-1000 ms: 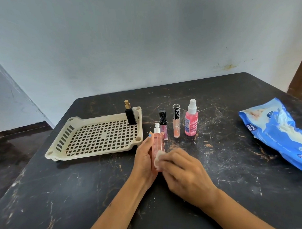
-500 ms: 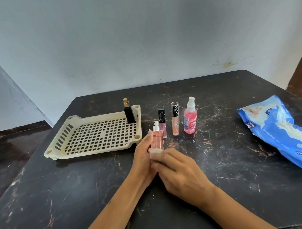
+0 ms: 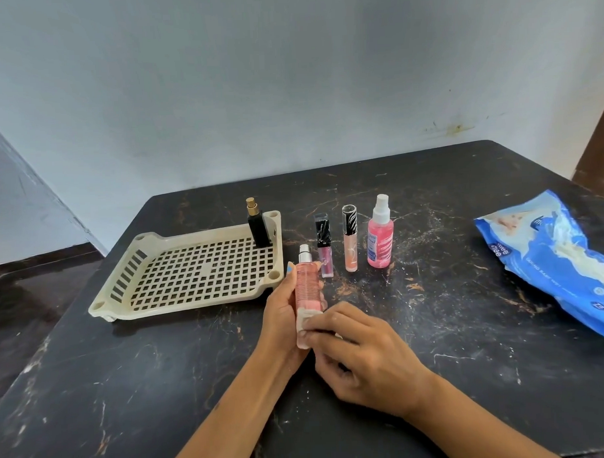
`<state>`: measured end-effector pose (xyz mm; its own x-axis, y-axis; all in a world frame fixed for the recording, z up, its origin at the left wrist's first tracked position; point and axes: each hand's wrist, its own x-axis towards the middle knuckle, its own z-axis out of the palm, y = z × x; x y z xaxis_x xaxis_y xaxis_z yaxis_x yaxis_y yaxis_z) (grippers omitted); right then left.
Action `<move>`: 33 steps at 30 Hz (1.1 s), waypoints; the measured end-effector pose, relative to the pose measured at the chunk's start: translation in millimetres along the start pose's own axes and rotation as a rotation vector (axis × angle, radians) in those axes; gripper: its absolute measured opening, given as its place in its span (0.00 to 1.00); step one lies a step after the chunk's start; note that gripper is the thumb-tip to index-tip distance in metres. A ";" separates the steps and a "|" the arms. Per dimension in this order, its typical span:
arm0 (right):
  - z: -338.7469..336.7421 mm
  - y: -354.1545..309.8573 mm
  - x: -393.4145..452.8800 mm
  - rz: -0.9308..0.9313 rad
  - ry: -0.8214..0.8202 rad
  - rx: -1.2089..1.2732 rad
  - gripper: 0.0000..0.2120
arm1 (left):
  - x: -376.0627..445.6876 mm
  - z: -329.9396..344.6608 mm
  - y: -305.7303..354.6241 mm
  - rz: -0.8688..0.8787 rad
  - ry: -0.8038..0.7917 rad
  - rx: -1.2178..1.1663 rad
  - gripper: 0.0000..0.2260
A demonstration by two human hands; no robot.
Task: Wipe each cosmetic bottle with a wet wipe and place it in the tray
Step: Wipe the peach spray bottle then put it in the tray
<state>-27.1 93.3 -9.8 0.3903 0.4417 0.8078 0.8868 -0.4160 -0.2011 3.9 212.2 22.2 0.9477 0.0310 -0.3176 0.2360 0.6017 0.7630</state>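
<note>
Wiping is under way at the near centre of the desk (image 3: 434,327). Right hand (image 3: 363,357) has its fingers curled on a white wet wipe (image 3: 305,323), pressing it against the lower end of a slim pink bottle (image 3: 307,283). Left hand (image 3: 283,315) wraps that bottle from the left side, thumb up along its body, apparently to steady it upright against the rubbing. The bottle thus sits between both hands, its silver cap clear above them; neither hand is free.

Just beyond stand three items not yet in the tray, in a row: a black-capped gloss tube (image 3: 323,250), a striped-capped peach tube (image 3: 349,244) and a pink spray bottle (image 3: 380,234). Judged unwiped, kept close to hand for their turn.

Left of the row lies the cream lattice tray (image 3: 180,301), with a black perfume bottle (image 3: 257,228) standing upright in its far right corner, judged finished. The tray's near right corner lies just beside the left hand, so the transfer looks short.

At far right rests the blue wipes pack (image 3: 548,264), well apart from the hands.
</note>
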 end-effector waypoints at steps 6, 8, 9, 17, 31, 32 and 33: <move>2.0 3.6 -2.6 0.013 -0.025 -0.057 0.04 | 0.5 -1.3 0.4 0.028 -0.019 0.010 0.17; 0.9 2.3 -2.0 -0.004 -0.021 -0.061 0.04 | 0.4 0.1 -0.4 0.020 -0.014 0.009 0.18; 1.1 1.9 -1.6 -0.016 -0.023 -0.058 0.04 | 0.0 0.5 -0.6 0.013 -0.015 0.005 0.18; 2.8 4.6 -0.8 0.027 0.013 0.007 0.10 | 0.0 -0.2 -1.6 -0.011 0.001 0.007 0.19; 3.2 7.5 -1.7 0.172 0.190 0.027 0.09 | 0.5 -4.5 -6.7 -0.006 -0.059 0.072 0.15; 3.6 4.8 -2.5 0.116 0.163 0.019 0.08 | 2.3 -6.7 -7.2 -0.013 -0.037 0.088 0.16; 4.4 3.8 -2.7 0.080 0.149 0.008 0.08 | 4.3 -9.0 -8.2 -0.009 -0.031 0.104 0.16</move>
<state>-23.7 94.0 -15.2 0.4197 0.2843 0.8620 0.8564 -0.4387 -0.2722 4.1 214.6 9.5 0.9511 0.0003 -0.3089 0.2645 0.5158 0.8149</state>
